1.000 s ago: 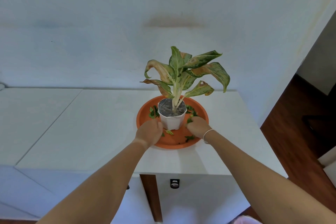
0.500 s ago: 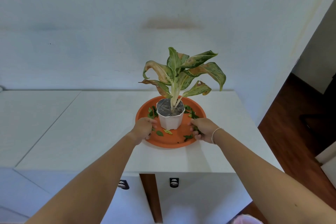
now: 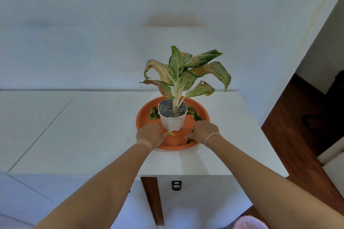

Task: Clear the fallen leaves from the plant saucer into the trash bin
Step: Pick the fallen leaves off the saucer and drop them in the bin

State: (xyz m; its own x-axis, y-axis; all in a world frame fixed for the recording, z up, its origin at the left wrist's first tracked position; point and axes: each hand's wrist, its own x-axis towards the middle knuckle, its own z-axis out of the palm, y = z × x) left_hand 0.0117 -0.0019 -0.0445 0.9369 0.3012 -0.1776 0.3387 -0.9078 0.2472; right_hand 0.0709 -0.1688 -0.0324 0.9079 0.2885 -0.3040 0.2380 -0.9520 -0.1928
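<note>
An orange plant saucer sits on a white cabinet top and holds a white pot with a green and brown leafy plant. Small fallen leaves lie on the saucer, left of the pot and right of it. A yellowish leaf lies in front. My left hand rests on the saucer's front left with its fingers curled, the tips at that leaf. My right hand lies fingers down over leaf bits at the front right. Both palms are hidden.
The white cabinet top runs far to the left and ends just right of the saucer. A pink-lined trash bin shows at the bottom edge, on the floor to the right. Wooden floor lies on the right. Wall switches are above.
Both hands drew back from the pot's sides to the saucer's front rim, then slid slightly inward onto the saucer. The pot and most leaves stayed in place.
</note>
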